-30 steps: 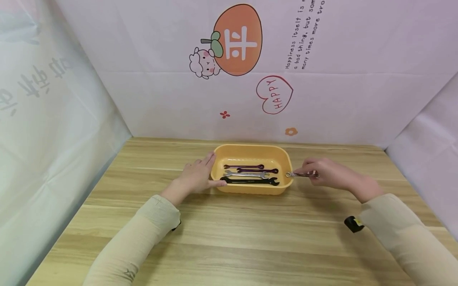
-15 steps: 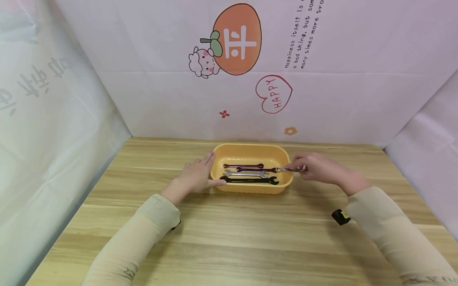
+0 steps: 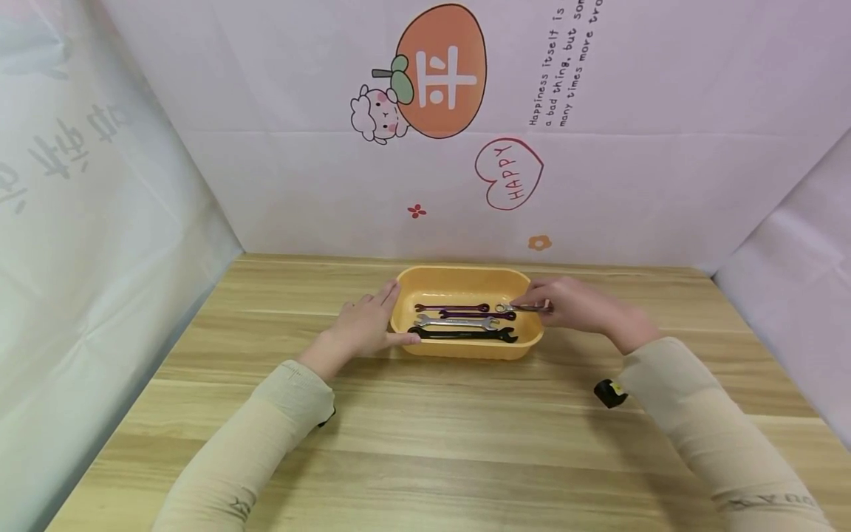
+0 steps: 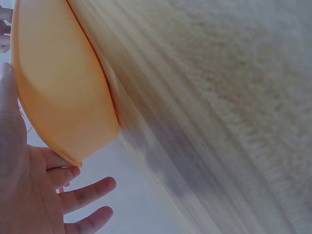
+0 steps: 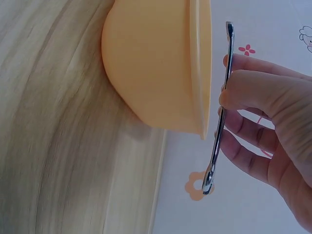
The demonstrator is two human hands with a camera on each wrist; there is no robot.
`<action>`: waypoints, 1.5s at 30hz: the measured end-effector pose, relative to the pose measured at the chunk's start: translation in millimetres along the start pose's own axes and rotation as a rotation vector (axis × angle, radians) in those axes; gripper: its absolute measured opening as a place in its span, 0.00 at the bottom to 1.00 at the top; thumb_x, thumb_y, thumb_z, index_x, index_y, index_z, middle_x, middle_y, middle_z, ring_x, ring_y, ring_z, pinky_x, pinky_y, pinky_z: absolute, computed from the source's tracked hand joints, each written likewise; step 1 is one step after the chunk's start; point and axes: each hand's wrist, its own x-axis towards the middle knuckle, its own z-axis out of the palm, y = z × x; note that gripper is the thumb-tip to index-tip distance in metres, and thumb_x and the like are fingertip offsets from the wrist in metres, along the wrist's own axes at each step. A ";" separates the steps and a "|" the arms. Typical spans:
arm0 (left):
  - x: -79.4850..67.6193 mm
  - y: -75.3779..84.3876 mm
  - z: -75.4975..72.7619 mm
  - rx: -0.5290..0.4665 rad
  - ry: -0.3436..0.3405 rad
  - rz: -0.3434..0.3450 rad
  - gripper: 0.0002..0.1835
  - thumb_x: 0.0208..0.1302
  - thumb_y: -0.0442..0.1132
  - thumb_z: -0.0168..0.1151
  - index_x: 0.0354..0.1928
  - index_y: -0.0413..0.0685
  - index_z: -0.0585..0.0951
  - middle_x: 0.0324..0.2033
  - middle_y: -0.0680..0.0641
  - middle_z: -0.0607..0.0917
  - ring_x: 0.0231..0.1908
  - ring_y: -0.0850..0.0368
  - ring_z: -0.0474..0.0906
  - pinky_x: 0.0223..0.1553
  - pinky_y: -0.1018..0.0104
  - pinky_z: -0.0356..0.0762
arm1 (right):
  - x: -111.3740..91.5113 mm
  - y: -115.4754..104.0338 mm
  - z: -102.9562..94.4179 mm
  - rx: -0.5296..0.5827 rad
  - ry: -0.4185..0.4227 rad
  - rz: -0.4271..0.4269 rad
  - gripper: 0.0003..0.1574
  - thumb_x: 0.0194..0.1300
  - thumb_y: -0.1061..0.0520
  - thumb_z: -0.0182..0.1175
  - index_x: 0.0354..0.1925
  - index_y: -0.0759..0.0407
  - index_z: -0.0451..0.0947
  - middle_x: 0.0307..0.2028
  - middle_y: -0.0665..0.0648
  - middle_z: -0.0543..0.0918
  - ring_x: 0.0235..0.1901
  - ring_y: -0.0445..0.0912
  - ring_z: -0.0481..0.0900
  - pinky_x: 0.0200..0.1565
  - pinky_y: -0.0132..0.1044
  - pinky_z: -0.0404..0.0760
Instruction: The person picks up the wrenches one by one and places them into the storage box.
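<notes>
A yellow plastic basin (image 3: 465, 352) stands on the wooden table near the back wall. In it lie a black open-ended wrench (image 3: 465, 335), a silver open-ended wrench (image 3: 459, 323) and two dark purple wrenches, one farther back (image 3: 452, 307) and one nearer (image 3: 475, 315). My left hand (image 3: 359, 325) rests on the basin's left end, thumb over the front rim and fingers spread, mostly straight. Between thumb and fingers, my right hand (image 3: 575, 304) pinches a silver combination wrench (image 5: 220, 117). The ring end of this wrench points left, over the basin's right half.
A printed white sheet (image 3: 299, 185) hangs behind the table (image 3: 425, 443), and more sheeting (image 3: 106, 258) closes off the left side. Beneath the right sleeve shows a small black device (image 3: 609, 393).
My right hand has moved left with the combination wrench, bringing it from beside the right rim to over the inside of the basin. My left hand has stayed in place.
</notes>
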 end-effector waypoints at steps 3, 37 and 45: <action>0.2 -0.5 0.0 0.000 -0.002 -0.001 0.62 0.63 0.78 0.52 0.82 0.43 0.43 0.81 0.43 0.44 0.74 0.35 0.57 0.68 0.29 0.56 | 4.0 0.8 0.5 0.008 0.000 0.000 0.30 0.54 0.77 0.61 0.54 0.62 0.87 0.35 0.51 0.81 0.28 0.40 0.71 0.29 0.33 0.72; -2.8 0.8 -1.5 -0.008 -0.005 -0.008 0.62 0.63 0.78 0.52 0.82 0.43 0.43 0.81 0.44 0.44 0.73 0.33 0.58 0.68 0.29 0.57 | 60.0 -23.9 2.9 0.037 -0.067 -0.030 0.30 0.59 0.75 0.61 0.58 0.57 0.86 0.40 0.56 0.84 0.33 0.43 0.76 0.32 0.35 0.77; -1.7 1.6 -1.0 -0.016 -0.006 -0.004 0.62 0.63 0.78 0.52 0.82 0.44 0.42 0.81 0.45 0.42 0.74 0.34 0.58 0.68 0.29 0.56 | 66.2 -24.3 7.7 0.073 -0.069 -0.028 0.32 0.59 0.76 0.60 0.58 0.56 0.86 0.40 0.55 0.83 0.36 0.44 0.78 0.34 0.36 0.80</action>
